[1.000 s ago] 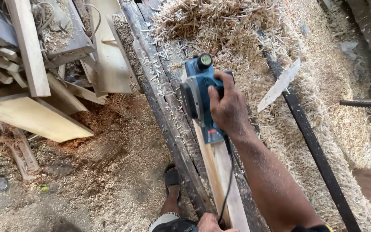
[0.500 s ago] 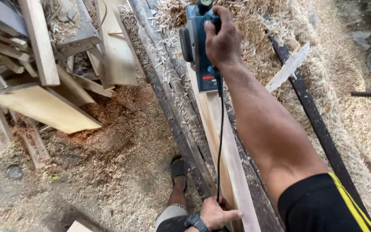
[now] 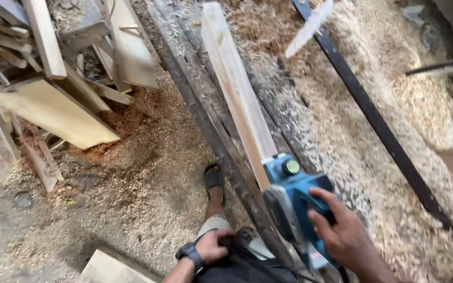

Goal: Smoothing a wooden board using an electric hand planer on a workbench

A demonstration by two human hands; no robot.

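Note:
My right hand (image 3: 344,233) grips the handle of a blue electric planer (image 3: 294,202), which sits on the near end of a long pale wooden plank (image 3: 234,84). The plank lies lengthwise on a dark, shaving-covered workbench (image 3: 195,99) and runs away from me. My left hand (image 3: 213,245), with a dark wristwatch, rests low near my waist against dark clothing; whether it holds anything is unclear. My sandalled foot (image 3: 214,181) stands on the sawdust floor beside the bench.
A heap of offcut boards (image 3: 53,89) lies at the left. Thick wood shavings (image 3: 394,105) cover the bench's right side, crossed by a dark metal bar (image 3: 373,120). A loose board (image 3: 106,268) lies by my feet, and a small round lid (image 3: 23,200) at far left.
The planer has come back along the plank from its far end to the near end, with my right arm drawn in. My left hand stayed low near my waist.

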